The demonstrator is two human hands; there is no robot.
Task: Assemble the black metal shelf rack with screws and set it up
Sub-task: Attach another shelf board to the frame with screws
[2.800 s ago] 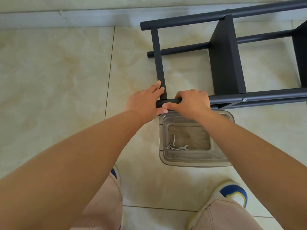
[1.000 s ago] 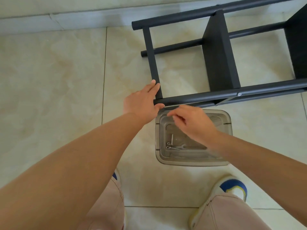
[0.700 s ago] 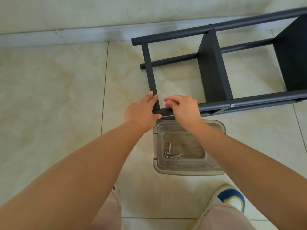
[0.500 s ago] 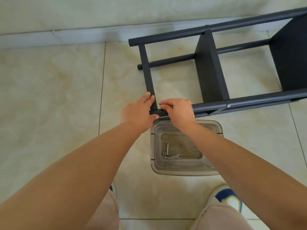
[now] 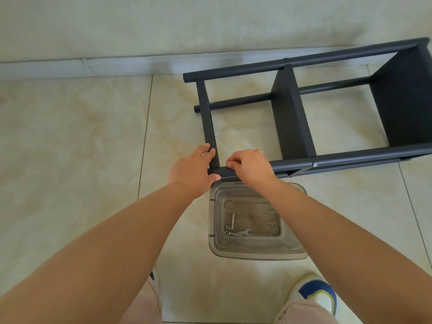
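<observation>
The black metal shelf rack (image 5: 293,118) lies on its side on the tiled floor, its legs running left to right. My left hand (image 5: 192,168) holds the near left corner, fingers lying along the cross bar and thumb under the near tube's end. My right hand (image 5: 251,164) is curled over the near tube (image 5: 350,160) just right of that corner, fingertips pinched at the joint; what they pinch is hidden. A silver screw head (image 5: 315,164) shows on the near tube farther right.
A clear plastic container (image 5: 257,252) stands on the floor below my hands, holding loose screws (image 5: 231,226) and a small wrench (image 5: 244,232). The wall and baseboard (image 5: 93,66) run behind the rack. My shoes (image 5: 319,294) are at the bottom edge.
My right hand came up from above the container and settled back on the near tube at the corner. My left hand stayed on the corner. The view tilted up slightly.
</observation>
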